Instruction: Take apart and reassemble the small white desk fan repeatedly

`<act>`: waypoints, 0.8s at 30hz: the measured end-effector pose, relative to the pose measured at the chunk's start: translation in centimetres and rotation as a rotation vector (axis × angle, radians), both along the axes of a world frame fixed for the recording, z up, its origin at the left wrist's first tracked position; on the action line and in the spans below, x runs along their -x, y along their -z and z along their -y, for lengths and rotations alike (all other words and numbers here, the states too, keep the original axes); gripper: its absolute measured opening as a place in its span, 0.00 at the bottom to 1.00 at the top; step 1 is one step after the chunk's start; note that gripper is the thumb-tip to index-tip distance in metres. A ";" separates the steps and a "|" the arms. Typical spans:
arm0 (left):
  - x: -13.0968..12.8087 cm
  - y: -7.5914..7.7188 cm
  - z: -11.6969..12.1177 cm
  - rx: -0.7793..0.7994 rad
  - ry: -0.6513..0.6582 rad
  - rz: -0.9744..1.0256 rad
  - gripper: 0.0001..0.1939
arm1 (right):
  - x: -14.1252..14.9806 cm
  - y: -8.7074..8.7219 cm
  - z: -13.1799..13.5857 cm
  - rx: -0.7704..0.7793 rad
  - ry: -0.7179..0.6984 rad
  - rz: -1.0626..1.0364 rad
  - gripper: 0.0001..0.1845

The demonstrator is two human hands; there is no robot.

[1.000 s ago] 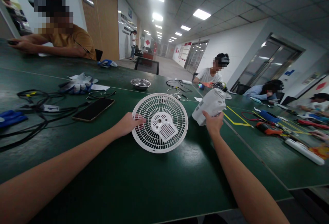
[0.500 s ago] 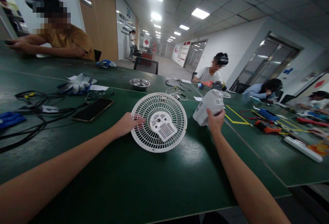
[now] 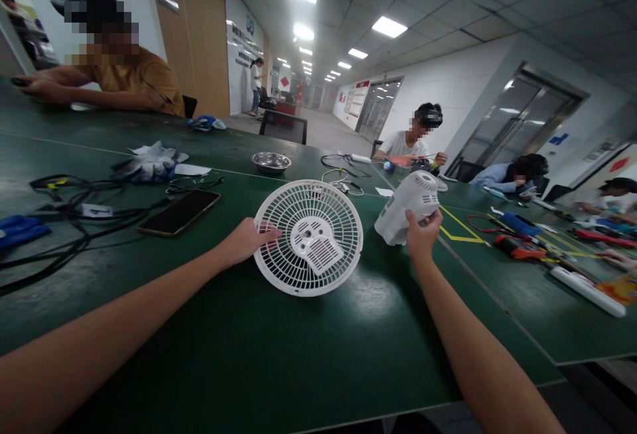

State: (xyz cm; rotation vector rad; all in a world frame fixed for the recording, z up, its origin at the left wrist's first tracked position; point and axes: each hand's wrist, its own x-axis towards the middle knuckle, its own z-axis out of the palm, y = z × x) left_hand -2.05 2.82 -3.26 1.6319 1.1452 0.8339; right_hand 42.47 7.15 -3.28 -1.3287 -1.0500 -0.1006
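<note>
A round white fan grille (image 3: pixel 315 248) with a slotted centre plate stands tilted above the green table (image 3: pixel 279 367), its face towards me. My left hand (image 3: pixel 250 241) is closed on the grille's left edge, fingertips showing through the bars. To the right, my right hand (image 3: pixel 423 233) grips a white plastic housing (image 3: pixel 401 210) with vent slots near its top. The housing leans to the right, its lower end close to the tabletop; whether it touches cannot be made out. A gap separates the grille from the housing.
Left of the grille lie a phone (image 3: pixel 180 212), black cables (image 3: pixel 74 235) and work gloves (image 3: pixel 152 160). Behind it is a metal bowl (image 3: pixel 271 162). An orange-and-black meter (image 3: pixel 517 248) and a white bar-shaped object (image 3: pixel 587 292) lie at right. Several people sit around the table.
My right hand has shifted slightly right, turning the housing a little. The grille and my left hand hold nearly still. Across the table, a co-worker's hand has come up.
</note>
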 end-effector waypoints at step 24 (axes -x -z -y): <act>0.1 0.2 -0.3 -0.032 -0.007 -0.028 0.14 | 8.8 2.9 1.0 0.514 -0.431 0.283 0.37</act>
